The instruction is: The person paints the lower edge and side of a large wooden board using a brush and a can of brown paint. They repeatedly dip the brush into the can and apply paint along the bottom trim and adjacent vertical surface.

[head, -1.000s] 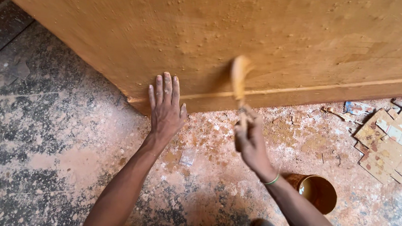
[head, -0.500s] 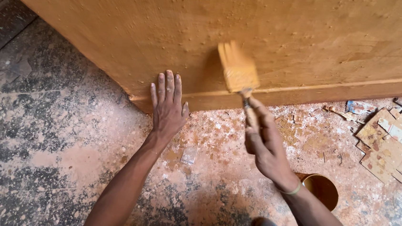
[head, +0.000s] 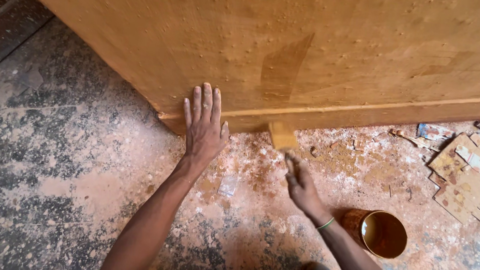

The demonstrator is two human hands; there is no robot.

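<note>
A person crouches over a stained, paint-spattered concrete floor, facing one large ochre-painted panel that leans or stands across the top of the view. Two bare hands show. The left hand lies flat with all five fingers spread and straight, holding nothing, its fingertips touching the panel's lower edge. The right hand is closed around the handle of one paintbrush, whose bristles are blurred and sit against the raised strip along the panel's bottom. One darker, wet-looking brush stroke runs up the panel just above the brush. A thin green band circles the right wrist. One open round tin of brownish-yellow paint stands on the floor just beside the right forearm. At the right edge lies one heap of broken tile pieces, well apart from both hands.
</note>
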